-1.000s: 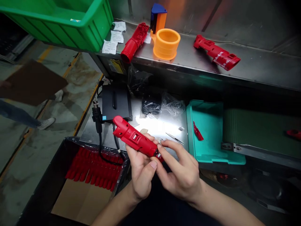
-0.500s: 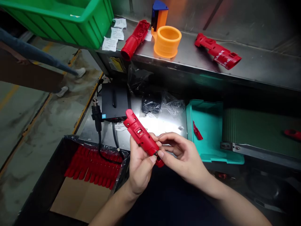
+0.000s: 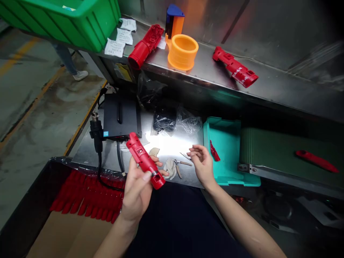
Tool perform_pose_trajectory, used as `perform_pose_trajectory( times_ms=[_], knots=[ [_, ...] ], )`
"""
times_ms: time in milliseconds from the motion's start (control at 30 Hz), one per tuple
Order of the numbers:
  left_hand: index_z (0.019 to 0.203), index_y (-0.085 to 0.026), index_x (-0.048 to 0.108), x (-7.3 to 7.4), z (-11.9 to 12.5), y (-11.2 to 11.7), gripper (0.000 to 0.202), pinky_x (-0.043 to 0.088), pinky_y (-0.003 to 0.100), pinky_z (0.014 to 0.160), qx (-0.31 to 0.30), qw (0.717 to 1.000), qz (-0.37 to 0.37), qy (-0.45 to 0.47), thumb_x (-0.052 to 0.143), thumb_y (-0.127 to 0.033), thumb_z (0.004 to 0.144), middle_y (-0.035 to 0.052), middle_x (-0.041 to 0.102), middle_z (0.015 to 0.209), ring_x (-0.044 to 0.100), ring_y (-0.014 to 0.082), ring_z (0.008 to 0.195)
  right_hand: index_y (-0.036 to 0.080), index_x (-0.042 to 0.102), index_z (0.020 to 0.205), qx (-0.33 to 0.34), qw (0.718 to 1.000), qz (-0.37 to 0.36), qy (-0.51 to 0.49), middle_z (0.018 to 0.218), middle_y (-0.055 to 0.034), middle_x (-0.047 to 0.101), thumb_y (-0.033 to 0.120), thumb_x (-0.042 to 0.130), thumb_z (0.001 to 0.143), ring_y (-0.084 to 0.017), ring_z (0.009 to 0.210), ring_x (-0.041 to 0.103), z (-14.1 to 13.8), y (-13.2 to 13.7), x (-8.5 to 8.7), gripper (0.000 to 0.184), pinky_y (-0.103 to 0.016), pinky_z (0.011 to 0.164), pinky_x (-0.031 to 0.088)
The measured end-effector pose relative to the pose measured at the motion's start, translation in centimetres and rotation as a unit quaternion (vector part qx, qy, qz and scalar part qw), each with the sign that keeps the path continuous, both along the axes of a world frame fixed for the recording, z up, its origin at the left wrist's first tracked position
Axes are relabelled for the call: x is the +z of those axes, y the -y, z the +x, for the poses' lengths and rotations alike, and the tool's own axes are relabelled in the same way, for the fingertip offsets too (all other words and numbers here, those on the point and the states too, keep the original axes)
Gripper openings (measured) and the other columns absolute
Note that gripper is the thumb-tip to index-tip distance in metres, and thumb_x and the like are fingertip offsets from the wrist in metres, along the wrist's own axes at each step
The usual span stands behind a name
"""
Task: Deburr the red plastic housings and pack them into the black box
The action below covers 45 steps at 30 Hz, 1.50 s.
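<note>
Left hand [image 3: 137, 190] is gripping a glossy red plastic housing [image 3: 143, 159], which is hanging over the front of the steel counter [image 3: 172, 150], its body looking closed up (any seam is too fine to judge). Right hand [image 3: 202, 165] is hovering open, loosely curled, above the counter near small snips [image 3: 180, 163]. Behind the counter, two hollow, ribbed red shells [image 3: 235, 67] are lying apart on a steel shelf [image 3: 282, 82], not fitted to anything.

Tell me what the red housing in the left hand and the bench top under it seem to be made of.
The red housing looks like molded plastic: glossy, evenly coloured, with crisp slots. The bench top looks like stainless steel, going by its bright, mirror-like glare.
</note>
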<state>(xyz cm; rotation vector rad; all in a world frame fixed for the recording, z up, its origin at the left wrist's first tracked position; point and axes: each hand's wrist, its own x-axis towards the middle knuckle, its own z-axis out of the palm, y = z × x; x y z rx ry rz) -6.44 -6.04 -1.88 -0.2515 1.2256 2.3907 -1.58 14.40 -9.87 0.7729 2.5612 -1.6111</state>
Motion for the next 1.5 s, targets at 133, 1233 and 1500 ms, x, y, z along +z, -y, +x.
perform_pose_trajectory(
  times_ms=[133,1233,1500],
  knots=[
    [0.122,-0.023,0.062,-0.8,-0.3,1.0,0.033,0.065,0.036,0.069,0.069,0.991,-0.071,0.086,0.059,-0.045,0.096,0.0055,0.071,0.095,0.069,0.0229,0.087,0.015,0.065,0.112,0.088,0.985,0.081,0.127,0.113,-0.0084,0.067,0.039,0.064,0.098,-0.024,0.105,0.066,2.2,-1.4,-6.8,0.027,-0.049,0.096,0.054],
    [0.098,-0.024,0.063,5.8,2.6,-3.9,0.031,0.059,0.029,0.041,-0.027,0.995,-0.093,0.029,0.06,-0.055,0.096,0.0074,0.068,0.088,0.071,0.0323,0.094,0.015,0.059,0.09,0.523,0.712,0.43,-0.185,0.079,-0.0077,0.056,0.021,0.049,0.078,-0.024,0.068,0.049,-0.5,-1.1,15.1,0.017,-0.037,0.064,0.034],
    [0.096,-0.023,0.063,5.8,2.7,-3.8,0.032,0.055,0.027,0.037,-0.018,0.995,-0.094,0.026,0.062,-0.055,0.095,0.0067,0.063,0.083,0.07,0.0315,0.089,0.018,0.055,0.083,0.519,0.685,0.481,-0.173,0.075,-0.006,0.052,0.022,0.049,0.081,-0.023,0.064,0.047,-0.4,-0.5,15.0,0.007,-0.037,0.061,0.026]
  ],
)
